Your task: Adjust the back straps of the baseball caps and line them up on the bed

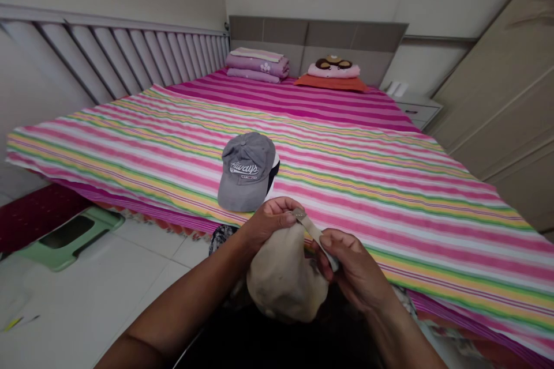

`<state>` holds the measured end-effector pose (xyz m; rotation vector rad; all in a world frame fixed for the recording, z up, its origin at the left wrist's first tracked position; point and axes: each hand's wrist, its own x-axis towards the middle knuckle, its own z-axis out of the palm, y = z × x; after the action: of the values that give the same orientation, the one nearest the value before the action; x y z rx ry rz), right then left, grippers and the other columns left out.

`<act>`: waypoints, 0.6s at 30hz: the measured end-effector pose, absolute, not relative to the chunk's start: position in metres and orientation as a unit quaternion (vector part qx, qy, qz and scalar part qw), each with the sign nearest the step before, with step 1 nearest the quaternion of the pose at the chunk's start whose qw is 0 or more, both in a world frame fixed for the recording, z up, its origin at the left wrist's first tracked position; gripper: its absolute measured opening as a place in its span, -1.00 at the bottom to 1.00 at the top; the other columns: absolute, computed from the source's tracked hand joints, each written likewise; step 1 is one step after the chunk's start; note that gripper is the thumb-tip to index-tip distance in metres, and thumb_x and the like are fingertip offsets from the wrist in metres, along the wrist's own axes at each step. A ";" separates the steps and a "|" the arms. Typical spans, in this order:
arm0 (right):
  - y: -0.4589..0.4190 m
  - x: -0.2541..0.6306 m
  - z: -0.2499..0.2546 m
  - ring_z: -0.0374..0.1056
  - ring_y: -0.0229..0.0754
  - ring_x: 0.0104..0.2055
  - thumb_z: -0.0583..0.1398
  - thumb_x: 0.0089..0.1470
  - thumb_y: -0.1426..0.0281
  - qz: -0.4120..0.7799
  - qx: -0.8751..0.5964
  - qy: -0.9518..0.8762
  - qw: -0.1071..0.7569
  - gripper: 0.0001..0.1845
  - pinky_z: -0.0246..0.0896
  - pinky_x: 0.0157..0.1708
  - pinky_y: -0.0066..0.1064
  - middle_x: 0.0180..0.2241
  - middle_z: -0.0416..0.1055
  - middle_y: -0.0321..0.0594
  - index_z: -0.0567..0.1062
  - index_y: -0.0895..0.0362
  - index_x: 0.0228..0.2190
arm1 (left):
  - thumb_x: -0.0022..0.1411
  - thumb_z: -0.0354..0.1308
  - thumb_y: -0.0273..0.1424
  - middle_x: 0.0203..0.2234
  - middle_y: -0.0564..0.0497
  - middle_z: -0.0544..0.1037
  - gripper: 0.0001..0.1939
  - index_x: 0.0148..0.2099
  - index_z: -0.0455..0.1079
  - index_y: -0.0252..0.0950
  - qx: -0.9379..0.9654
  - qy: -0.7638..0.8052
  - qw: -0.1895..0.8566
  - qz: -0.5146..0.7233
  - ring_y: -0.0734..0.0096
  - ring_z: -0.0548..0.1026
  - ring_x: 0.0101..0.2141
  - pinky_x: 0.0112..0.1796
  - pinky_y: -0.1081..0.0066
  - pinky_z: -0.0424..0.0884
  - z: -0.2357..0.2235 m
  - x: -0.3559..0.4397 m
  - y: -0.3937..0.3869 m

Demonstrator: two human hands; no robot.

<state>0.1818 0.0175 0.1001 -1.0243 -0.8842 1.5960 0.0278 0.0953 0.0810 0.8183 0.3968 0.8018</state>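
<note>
I hold a beige cap low in front of me, at the near edge of the bed. My left hand pinches the metal buckle end of the cap's back strap. The fingers of my right hand are closed on the other end of that strap. A grey baseball cap with white lettering lies on the striped bedsheet just beyond my hands, on top of something black and white.
Folded purple bedding and a pink pillow on an orange one lie at the headboard. A white nightstand and wardrobe doors stand to the right. A green stool sits on the tiled floor at left.
</note>
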 end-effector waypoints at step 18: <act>0.025 0.184 0.116 0.17 -0.35 -0.66 0.26 -0.14 0.23 0.583 -0.477 -0.441 0.487 -0.74 0.05 -0.61 -0.50 -0.74 0.27 -0.37 0.41 0.17 -0.60 | -0.17 0.32 -0.44 -0.52 0.07 0.44 -0.71 -0.32 0.39 -0.34 0.494 0.209 0.746 0.395 0.59 0.36 -0.53 -0.48 0.57 0.22 0.088 0.024 0.091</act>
<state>0.1844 0.0248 0.1156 -1.1613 -1.0729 1.4185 0.0242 0.0910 0.0882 1.0820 0.4569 0.8650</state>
